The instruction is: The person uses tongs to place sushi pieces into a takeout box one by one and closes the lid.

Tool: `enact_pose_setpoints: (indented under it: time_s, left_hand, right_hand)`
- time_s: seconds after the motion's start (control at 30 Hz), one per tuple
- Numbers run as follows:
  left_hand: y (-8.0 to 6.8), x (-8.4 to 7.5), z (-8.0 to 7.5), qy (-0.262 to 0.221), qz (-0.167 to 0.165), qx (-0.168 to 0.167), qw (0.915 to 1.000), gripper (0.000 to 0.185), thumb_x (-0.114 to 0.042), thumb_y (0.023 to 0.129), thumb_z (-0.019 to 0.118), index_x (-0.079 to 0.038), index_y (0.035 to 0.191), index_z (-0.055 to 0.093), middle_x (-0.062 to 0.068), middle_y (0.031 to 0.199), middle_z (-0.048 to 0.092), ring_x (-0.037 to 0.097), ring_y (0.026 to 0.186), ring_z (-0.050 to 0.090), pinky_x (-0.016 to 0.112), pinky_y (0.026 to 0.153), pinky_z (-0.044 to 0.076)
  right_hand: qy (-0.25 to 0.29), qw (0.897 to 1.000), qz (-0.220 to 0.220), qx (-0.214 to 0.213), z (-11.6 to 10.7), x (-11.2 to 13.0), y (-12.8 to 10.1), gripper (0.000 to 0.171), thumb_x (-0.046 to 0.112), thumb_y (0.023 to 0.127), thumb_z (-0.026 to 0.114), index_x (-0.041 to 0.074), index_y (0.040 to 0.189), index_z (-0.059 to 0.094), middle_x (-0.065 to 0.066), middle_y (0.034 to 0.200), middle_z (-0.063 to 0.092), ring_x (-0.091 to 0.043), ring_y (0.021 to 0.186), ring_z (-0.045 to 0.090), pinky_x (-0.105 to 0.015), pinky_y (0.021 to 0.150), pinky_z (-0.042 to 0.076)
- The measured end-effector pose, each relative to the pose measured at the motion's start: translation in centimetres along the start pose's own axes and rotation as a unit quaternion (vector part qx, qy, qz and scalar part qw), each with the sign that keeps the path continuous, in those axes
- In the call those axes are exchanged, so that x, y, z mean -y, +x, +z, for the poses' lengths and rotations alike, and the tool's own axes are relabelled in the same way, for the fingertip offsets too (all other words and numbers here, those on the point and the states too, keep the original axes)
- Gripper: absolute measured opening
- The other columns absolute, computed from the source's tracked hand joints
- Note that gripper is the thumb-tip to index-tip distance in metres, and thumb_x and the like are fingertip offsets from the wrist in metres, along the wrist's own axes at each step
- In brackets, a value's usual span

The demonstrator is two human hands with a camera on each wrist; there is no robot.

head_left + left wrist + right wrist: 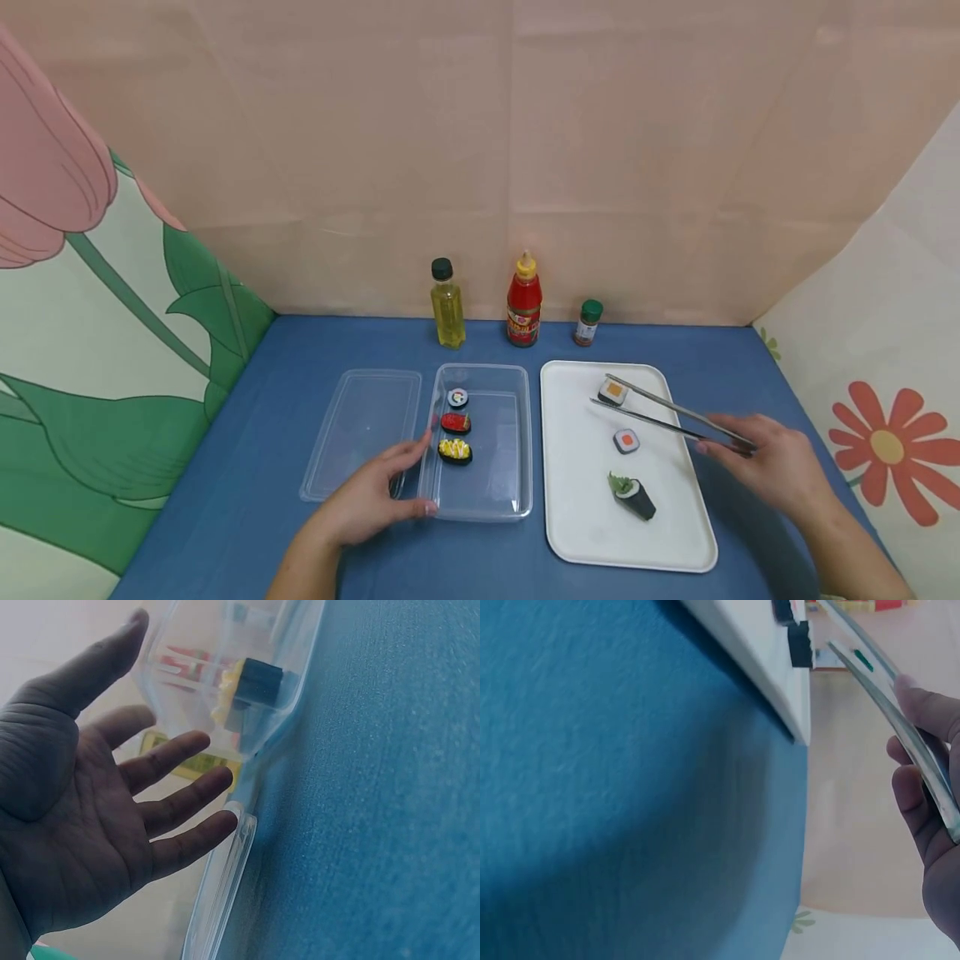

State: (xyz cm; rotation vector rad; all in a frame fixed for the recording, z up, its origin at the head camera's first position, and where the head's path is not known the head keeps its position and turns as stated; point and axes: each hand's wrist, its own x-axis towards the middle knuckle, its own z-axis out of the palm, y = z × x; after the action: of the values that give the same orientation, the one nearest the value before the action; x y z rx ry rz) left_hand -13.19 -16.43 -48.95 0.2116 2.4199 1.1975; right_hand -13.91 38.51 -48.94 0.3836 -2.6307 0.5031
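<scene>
Tongs [678,409] of bare metal reach out over a tray, their two arms apart, with one tip on each side of a square roll. Behind everything hangs a peach backdrop [375,150], with a blue table [285,417] spread out before it. White and rectangular, the tray [577,500] lies on the person's right. Just beside it sits a clear box [495,500], uncovered, and left of that a flat clear lid [363,433].

At the box's left side the left hand [367,496] is spread, fingers loose and gripping nothing; I can't tell whether the fingertips touch the plastic. The right hand [780,467] grasps the tongs near their joined end, thumb on one side and fingers on the other.

Along the back stand a red sauce bottle [523,312] with a yellow cap, an oil bottle [448,315] with a dark cap, and a little green-capped jar [587,327].

Smallest is the sushi. On the tray are a leafy hand roll [636,500], the square roll [614,392] between the tong tips, though I can't make out any contact, and a pink-centred roll [626,441]. Lined up along the box's left side are a yellow-topped piece [455,452], a red-topped piece [454,423] and a round white roll [457,398].
</scene>
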Motion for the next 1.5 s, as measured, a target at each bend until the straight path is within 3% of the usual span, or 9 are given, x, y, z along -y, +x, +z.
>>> enact_pose_setpoints:
  time_s: [0.67, 1.5]
  left_hand:
    - [-0.1, 0.0, 0.0, -0.013, -0.003, 0.0, 0.9999, 0.097, -0.042, 0.079, 0.091, -0.033, 0.161, 0.04, 0.012, 0.162, 0.039, 0.045, 0.149, 0.033, 0.071, 0.113, 0.029]
    - [-0.1, 0.0, 0.1, -0.005, -0.003, -0.009, 0.9999, 0.097, -0.039, 0.077, 0.093, -0.031, 0.16, 0.042, 0.012, 0.162, 0.04, 0.044, 0.148, 0.034, 0.071, 0.113, 0.029]
  right_hand:
    - [-0.014, 0.998, 0.048, 0.031, 0.8, -1.4, -0.8, 0.045, 0.026, 0.071, 0.097, 0.012, 0.111, 0.082, 0.01, 0.07, 0.056, -0.005, 0.062, 0.044, -0.027, 0.051, 0.034]
    - [-0.001, 1.0, -0.017, 0.01, 0.1, -1.2, -0.4, 0.047, 0.021, 0.063, 0.099, 0.012, 0.107, 0.083, 0.017, 0.071, 0.051, 0.002, 0.059, 0.039, -0.023, 0.049, 0.033]
